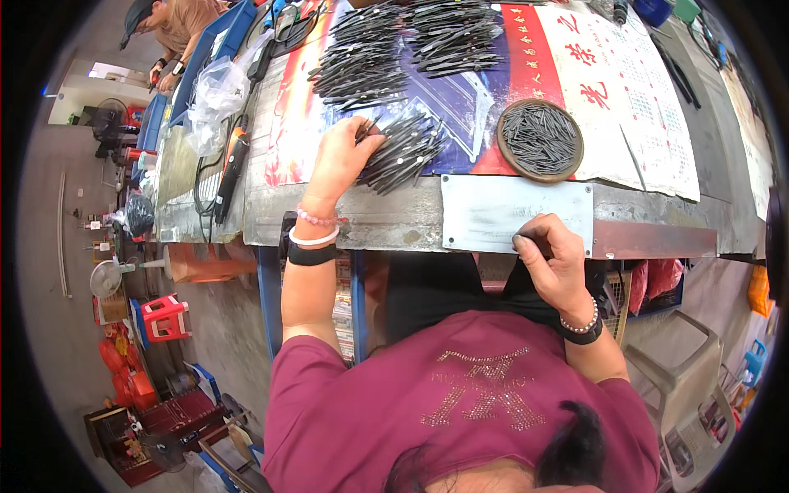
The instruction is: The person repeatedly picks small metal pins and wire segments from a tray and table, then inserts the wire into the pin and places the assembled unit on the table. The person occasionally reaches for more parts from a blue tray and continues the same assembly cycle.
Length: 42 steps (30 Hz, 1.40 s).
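Observation:
My left hand [345, 160] reaches over the near pile of thin dark metal strips [403, 152], its thumb and fingers pinched on a dark strip. Light specks dot that pile. Larger bundles of similar strips [362, 62] lie just beyond it. Close to the table's front edge, my right hand [555, 259] is closed, over the lower right part of a pale flat plate [501, 205] with screws at its corners. What its fingers hold, if anything, cannot be made out. Behind the plate is a round brown-rimmed dish [503, 148] full of short dark pins [538, 135].
Printed sheets [649, 107] cover the tabletop. On the left lie a black and orange handheld tool [233, 168] with a cable and a clear plastic bag [215, 99]. Another person [185, 29] works at the far left. A chair [682, 370] stands at right, a red stool [164, 319] at left.

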Motion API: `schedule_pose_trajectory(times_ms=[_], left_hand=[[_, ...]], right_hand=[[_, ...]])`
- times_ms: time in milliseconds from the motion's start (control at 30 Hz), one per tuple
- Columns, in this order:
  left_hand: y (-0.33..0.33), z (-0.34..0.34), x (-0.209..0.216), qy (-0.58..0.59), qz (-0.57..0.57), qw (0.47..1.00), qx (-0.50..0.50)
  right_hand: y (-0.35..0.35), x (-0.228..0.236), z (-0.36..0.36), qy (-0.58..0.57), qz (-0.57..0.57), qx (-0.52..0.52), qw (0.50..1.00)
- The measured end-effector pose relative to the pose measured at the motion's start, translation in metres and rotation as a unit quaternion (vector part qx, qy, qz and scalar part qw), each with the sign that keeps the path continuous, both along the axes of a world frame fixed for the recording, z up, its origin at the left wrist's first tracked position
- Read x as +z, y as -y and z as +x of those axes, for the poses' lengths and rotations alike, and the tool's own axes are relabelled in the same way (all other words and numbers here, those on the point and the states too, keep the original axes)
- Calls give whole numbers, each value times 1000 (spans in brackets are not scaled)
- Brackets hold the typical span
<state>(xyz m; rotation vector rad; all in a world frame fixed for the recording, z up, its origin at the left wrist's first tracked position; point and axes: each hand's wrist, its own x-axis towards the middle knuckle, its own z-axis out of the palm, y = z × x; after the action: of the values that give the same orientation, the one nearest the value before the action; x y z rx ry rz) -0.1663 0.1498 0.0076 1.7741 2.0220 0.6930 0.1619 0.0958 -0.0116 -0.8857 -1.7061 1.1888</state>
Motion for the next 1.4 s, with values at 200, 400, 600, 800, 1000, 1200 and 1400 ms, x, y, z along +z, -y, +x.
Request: schedule_pose_trajectory(times_ms=[200, 400, 600, 800, 1000, 1200, 1400], left_hand=[[2, -10, -10, -35, 31, 999, -9], [26, -1, 12, -1, 147, 989, 28], [90, 51, 41, 176, 97, 979, 31], [135, 102, 16, 410, 25, 911, -31], [150, 116, 9, 508, -36, 859, -53], [145, 130, 11, 582, -57, 808, -69], [138, 142, 9, 568, -77, 815, -82]], right_hand=[[-4, 9, 3, 15, -49, 43, 998], [-37, 38, 26, 73, -3, -35, 997], [-103, 51, 27, 305, 174, -18, 936], [-137, 32, -1, 476, 235, 32, 847], [-140, 32, -5, 489, 239, 26, 838], [-133, 42, 0, 387, 179, 6, 905], [-131, 41, 7, 287, 115, -12, 951]])
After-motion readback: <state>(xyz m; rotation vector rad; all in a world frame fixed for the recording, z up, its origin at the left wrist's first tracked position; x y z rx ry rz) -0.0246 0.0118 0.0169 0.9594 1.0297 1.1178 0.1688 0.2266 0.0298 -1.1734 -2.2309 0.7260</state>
